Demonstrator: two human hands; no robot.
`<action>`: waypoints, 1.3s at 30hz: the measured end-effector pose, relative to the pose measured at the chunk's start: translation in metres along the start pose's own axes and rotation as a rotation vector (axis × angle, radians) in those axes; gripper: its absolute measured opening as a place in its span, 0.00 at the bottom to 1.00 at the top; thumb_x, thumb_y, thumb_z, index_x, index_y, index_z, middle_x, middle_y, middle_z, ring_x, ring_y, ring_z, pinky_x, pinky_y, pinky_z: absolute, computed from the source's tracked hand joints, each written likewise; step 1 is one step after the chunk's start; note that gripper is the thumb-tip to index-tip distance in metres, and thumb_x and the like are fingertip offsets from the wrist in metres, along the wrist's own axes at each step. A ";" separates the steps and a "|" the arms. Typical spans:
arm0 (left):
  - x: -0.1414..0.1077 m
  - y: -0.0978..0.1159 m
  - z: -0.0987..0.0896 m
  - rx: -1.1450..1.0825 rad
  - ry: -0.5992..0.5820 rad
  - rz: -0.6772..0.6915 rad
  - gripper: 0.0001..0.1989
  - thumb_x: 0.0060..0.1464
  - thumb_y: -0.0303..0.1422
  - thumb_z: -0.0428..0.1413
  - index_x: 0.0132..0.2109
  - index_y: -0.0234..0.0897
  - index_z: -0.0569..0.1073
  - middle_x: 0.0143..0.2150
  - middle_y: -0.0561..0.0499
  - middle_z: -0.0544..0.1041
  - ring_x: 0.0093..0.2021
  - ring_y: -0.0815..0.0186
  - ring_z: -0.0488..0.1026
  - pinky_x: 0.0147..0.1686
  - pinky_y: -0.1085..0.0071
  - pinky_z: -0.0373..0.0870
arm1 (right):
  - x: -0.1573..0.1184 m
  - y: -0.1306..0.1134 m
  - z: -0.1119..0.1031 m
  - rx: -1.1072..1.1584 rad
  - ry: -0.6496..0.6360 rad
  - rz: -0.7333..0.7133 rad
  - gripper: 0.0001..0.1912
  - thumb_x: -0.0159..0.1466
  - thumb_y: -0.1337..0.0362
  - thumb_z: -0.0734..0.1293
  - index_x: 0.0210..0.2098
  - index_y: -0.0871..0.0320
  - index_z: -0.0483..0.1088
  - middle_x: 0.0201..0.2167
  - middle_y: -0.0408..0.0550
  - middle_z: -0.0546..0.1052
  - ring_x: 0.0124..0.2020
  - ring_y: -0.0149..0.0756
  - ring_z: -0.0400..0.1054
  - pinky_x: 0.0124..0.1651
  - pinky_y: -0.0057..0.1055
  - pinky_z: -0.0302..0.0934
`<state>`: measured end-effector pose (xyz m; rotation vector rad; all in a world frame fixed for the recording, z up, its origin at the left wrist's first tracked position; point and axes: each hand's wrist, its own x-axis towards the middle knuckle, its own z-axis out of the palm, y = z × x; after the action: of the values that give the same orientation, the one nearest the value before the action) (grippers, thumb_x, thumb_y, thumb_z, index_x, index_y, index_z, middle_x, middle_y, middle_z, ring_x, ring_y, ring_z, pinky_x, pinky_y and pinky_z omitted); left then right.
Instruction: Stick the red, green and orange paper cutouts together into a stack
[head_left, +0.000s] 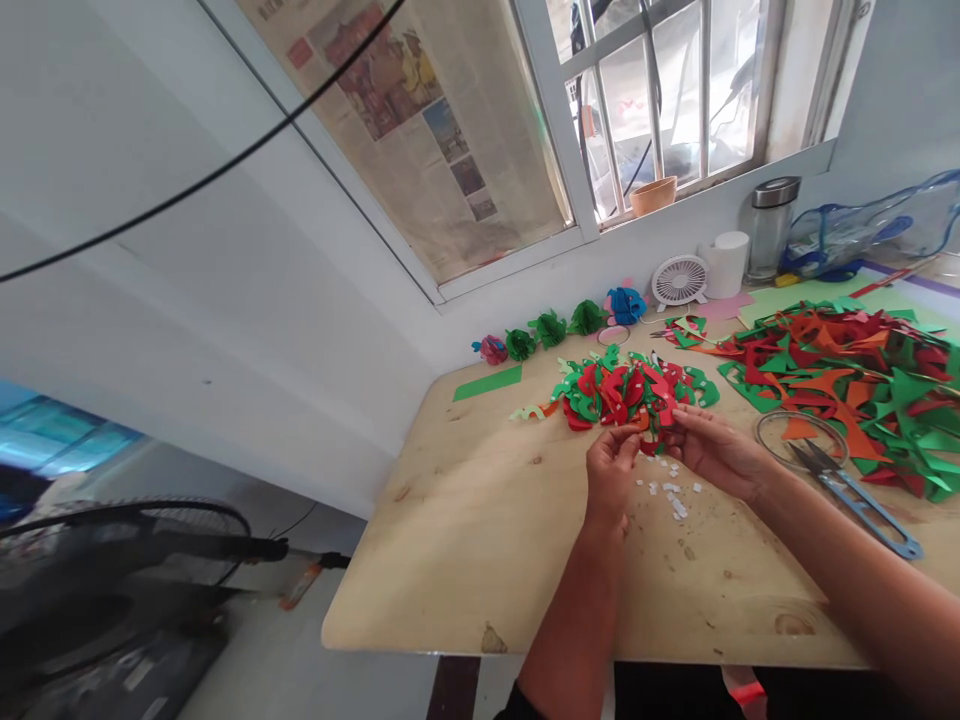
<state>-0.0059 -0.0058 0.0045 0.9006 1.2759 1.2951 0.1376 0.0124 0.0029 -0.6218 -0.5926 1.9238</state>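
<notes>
My left hand (611, 470) is closed in a pinch at the near edge of a pile of red and green paper cutouts (600, 385). What its fingertips hold is too small to make out. Across from it, my right hand (716, 452) pinches a red paper cutout (664, 412) between thumb and fingers, palm turned inward. Small white squares (677, 505) lie scattered on the wood below both hands, and similar white bits dot some of the cutouts. The two hands are a short way apart, just above the tabletop.
Thread snips (862, 505) and a clear tape roll (772, 440) lie right of my hands, by a heap of paper scraps (862, 370). Folded paper figures (550, 328), a small white fan (679, 281) and a glass bottle (771, 230) line the wall. A green strip (487, 383) lies left.
</notes>
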 end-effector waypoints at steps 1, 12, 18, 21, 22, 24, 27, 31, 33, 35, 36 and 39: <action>0.004 0.001 -0.001 -0.005 0.019 -0.007 0.10 0.44 0.35 0.57 0.34 0.33 0.75 0.32 0.49 0.76 0.30 0.70 0.70 0.28 0.77 0.60 | 0.000 0.000 0.000 0.003 -0.007 0.002 0.04 0.54 0.65 0.71 0.29 0.55 0.72 0.25 0.40 0.75 0.25 0.27 0.67 0.27 0.24 0.61; 0.011 0.005 -0.005 -0.280 -0.482 -0.269 0.18 0.36 0.35 0.65 0.36 0.32 0.73 0.32 0.47 0.76 0.24 0.71 0.70 0.27 0.73 0.63 | 0.000 -0.001 -0.003 0.004 -0.085 -0.024 0.03 0.56 0.67 0.69 0.31 0.56 0.73 0.26 0.41 0.75 0.25 0.26 0.66 0.30 0.23 0.63; 0.011 -0.002 0.003 -0.439 -0.408 -0.297 0.23 0.29 0.27 0.68 0.38 0.32 0.74 0.31 0.48 0.76 0.26 0.71 0.71 0.29 0.74 0.65 | 0.003 -0.003 -0.005 -0.013 -0.031 -0.047 0.05 0.54 0.65 0.70 0.32 0.55 0.73 0.29 0.41 0.76 0.27 0.26 0.67 0.31 0.23 0.63; 0.012 -0.006 0.004 -0.486 -0.316 -0.293 0.23 0.28 0.26 0.68 0.38 0.32 0.75 0.30 0.50 0.76 0.25 0.72 0.70 0.27 0.75 0.64 | 0.006 -0.003 -0.009 -0.022 0.046 -0.079 0.04 0.54 0.65 0.71 0.30 0.56 0.73 0.29 0.41 0.75 0.27 0.26 0.66 0.32 0.23 0.63; 0.013 -0.008 0.004 -0.497 -0.285 -0.288 0.22 0.28 0.26 0.68 0.37 0.32 0.75 0.29 0.51 0.75 0.25 0.73 0.70 0.26 0.76 0.64 | 0.007 -0.002 -0.010 -0.036 0.069 -0.081 0.04 0.54 0.65 0.71 0.29 0.56 0.72 0.27 0.40 0.74 0.26 0.25 0.66 0.31 0.22 0.63; 0.016 -0.010 0.002 -0.516 -0.232 -0.276 0.20 0.29 0.26 0.67 0.35 0.32 0.75 0.29 0.51 0.75 0.24 0.73 0.70 0.25 0.76 0.63 | 0.009 -0.001 -0.012 -0.067 0.109 -0.078 0.06 0.52 0.64 0.72 0.28 0.56 0.72 0.25 0.40 0.73 0.25 0.24 0.65 0.29 0.21 0.62; 0.019 -0.012 -0.002 -0.540 -0.141 -0.264 0.17 0.29 0.28 0.67 0.32 0.33 0.74 0.28 0.51 0.75 0.24 0.73 0.70 0.25 0.76 0.64 | 0.010 0.002 -0.013 -0.137 0.141 -0.074 0.08 0.50 0.63 0.73 0.28 0.57 0.71 0.25 0.41 0.72 0.24 0.25 0.64 0.27 0.23 0.60; 0.021 -0.011 -0.005 -0.580 -0.063 -0.246 0.16 0.29 0.30 0.67 0.30 0.32 0.74 0.25 0.52 0.74 0.24 0.72 0.69 0.26 0.75 0.65 | 0.011 0.005 -0.012 -0.271 0.183 -0.104 0.11 0.49 0.59 0.74 0.27 0.57 0.70 0.24 0.41 0.71 0.24 0.26 0.62 0.26 0.23 0.56; 0.022 -0.009 -0.005 -0.579 -0.069 -0.249 0.16 0.29 0.31 0.67 0.29 0.32 0.74 0.25 0.51 0.74 0.24 0.72 0.69 0.27 0.75 0.64 | 0.012 0.006 -0.012 -0.377 0.204 -0.119 0.13 0.49 0.57 0.73 0.27 0.58 0.69 0.23 0.40 0.70 0.23 0.26 0.60 0.25 0.24 0.54; 0.022 -0.009 -0.006 -0.564 -0.074 -0.247 0.16 0.29 0.31 0.67 0.29 0.31 0.74 0.26 0.51 0.74 0.25 0.72 0.69 0.27 0.75 0.64 | 0.012 0.007 -0.014 -0.496 0.218 -0.137 0.15 0.50 0.54 0.72 0.26 0.58 0.68 0.21 0.40 0.69 0.22 0.26 0.58 0.25 0.25 0.52; 0.022 -0.008 -0.006 -0.555 -0.069 -0.241 0.16 0.28 0.31 0.68 0.29 0.31 0.74 0.26 0.51 0.74 0.24 0.73 0.69 0.26 0.75 0.63 | 0.013 0.008 -0.014 -0.552 0.220 -0.147 0.16 0.50 0.53 0.71 0.26 0.58 0.68 0.21 0.40 0.69 0.22 0.26 0.58 0.25 0.25 0.51; 0.024 -0.008 -0.007 -0.557 -0.037 -0.219 0.17 0.27 0.31 0.68 0.28 0.32 0.73 0.24 0.53 0.73 0.23 0.74 0.68 0.25 0.76 0.61 | 0.012 0.010 -0.016 -0.692 0.204 -0.178 0.17 0.52 0.50 0.69 0.26 0.58 0.67 0.19 0.40 0.67 0.22 0.27 0.56 0.26 0.26 0.49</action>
<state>-0.0150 0.0150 -0.0084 0.3769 0.8824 1.3507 0.1365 0.0218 -0.0174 -1.1384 -1.1515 1.4431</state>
